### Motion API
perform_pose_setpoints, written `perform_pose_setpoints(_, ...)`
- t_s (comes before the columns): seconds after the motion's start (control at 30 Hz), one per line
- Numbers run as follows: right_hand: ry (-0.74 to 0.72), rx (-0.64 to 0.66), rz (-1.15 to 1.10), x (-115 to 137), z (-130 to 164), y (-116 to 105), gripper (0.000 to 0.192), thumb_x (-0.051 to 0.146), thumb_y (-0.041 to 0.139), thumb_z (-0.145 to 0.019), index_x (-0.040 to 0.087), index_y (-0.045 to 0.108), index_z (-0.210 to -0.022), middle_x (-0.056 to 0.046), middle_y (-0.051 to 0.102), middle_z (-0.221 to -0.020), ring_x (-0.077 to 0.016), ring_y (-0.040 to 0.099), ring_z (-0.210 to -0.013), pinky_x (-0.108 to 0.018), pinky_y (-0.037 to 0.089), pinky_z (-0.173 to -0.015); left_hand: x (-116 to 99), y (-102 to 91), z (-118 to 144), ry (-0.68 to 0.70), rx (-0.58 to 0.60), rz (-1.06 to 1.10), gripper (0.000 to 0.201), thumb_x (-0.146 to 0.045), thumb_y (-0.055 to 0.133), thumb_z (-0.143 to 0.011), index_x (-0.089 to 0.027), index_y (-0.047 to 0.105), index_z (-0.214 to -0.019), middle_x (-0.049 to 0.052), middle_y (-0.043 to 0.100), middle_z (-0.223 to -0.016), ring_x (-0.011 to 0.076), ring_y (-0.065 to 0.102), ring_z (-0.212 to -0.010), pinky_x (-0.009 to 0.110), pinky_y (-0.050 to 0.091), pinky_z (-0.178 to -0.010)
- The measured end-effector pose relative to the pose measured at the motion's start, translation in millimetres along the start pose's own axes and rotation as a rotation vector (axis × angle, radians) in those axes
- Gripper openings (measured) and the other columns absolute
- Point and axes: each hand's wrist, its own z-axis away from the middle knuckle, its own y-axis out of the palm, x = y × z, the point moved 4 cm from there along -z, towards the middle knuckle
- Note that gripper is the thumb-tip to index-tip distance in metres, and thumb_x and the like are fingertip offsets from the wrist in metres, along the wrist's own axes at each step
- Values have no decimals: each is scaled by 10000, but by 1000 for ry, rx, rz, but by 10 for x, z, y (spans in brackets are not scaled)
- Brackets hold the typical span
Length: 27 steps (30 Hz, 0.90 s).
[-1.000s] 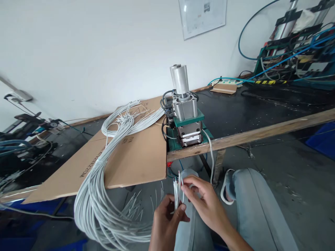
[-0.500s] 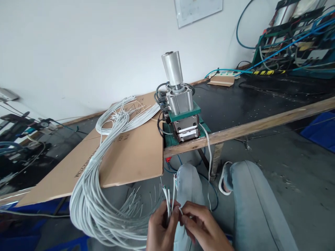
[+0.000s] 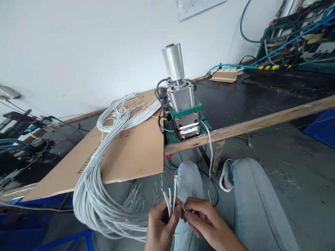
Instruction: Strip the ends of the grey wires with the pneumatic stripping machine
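Observation:
Several white cables [image 3: 170, 195] stand up out of my left hand [image 3: 163, 221], whose fingers are closed round them. Some of their tips look dark green. My right hand [image 3: 202, 218] pinches one white cable end [image 3: 183, 208] right beside the left thumb, and the fingertips of both hands nearly meet there. Both hands are low in the view, in front of my knees. A thick bundle of white cables [image 3: 90, 184] hangs over the cardboard edge and curves towards my left hand. Loose stripped ends [image 3: 134, 198] fan out behind that hand.
A flattened cardboard sheet [image 3: 136, 157] lies on the bench under the bundle's coiled part. At the bench edge stands a pneumatic device [image 3: 183, 101] with a silver cylinder and green plates. A white cord [image 3: 210, 150] hangs beside it. Machinery with blue hoses [image 3: 300, 38] is at far right.
The camera view has shifted slightly. My right hand has turned a little at the pinched cable end, while my left keeps its hold on the cables.

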Motion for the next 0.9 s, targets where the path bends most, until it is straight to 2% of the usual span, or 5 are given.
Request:
perform_pose_setpoints(0.17, -33, -29, 148, 54, 19, -42, 325, 437, 529, -988, 192, 619, -796, 18, 563, -712, -116, 532, -611, -214, 395, -549, 36, -27, 14, 54, -26, -115, 228, -331, 717, -768, -180, 686, -600, -10, 600, -534, 144, 488, -528, 227, 389, -539)
perform_pose_setpoints(0.27, -156, -115, 275, 107, 31, -56, 187, 345, 525, -999, 214, 630, -919, 0, 636, -813, -140, 594, -721, -228, 439, -644, 65, -49, 6, 98, -28, -171, 198, -303, 684, -779, -176, 717, -630, -6, 597, -564, 144, 478, -545, 227, 388, -547)
perform_pose_setpoints(0.4, -331, -161, 389, 176, 49, -42, 205, 251, 464, -1019, 213, 595, -865, 5, 622, -761, -130, 582, -664, -230, 430, -636, 22, -43, -35, 179, 81, -291, 204, -216, 625, -788, -166, 687, -600, -39, 467, -516, 105, 355, -485, 211, 305, -480)
perform_pose_setpoints(0.67, -274, -131, 413, 235, 70, -102, 208, 247, 477, -1015, 214, 594, -847, 13, 620, -736, -130, 594, -661, -225, 428, -629, -174, -1, -107, 195, 234, -372, 226, -182, 596, -774, -150, 725, -591, -30, 472, -487, 97, 346, -463, 202, 280, -458)
perform_pose_setpoints(0.9, -258, -104, 443, 238, 77, -91, 213, 261, 468, -1024, 216, 591, -856, 12, 614, -749, -131, 589, -666, -234, 426, -625, -140, 14, -107, 194, 232, -379, 205, -174, 557, -754, -164, 628, -562, -53, 392, -501, 91, 309, -466, 206, 258, -453)
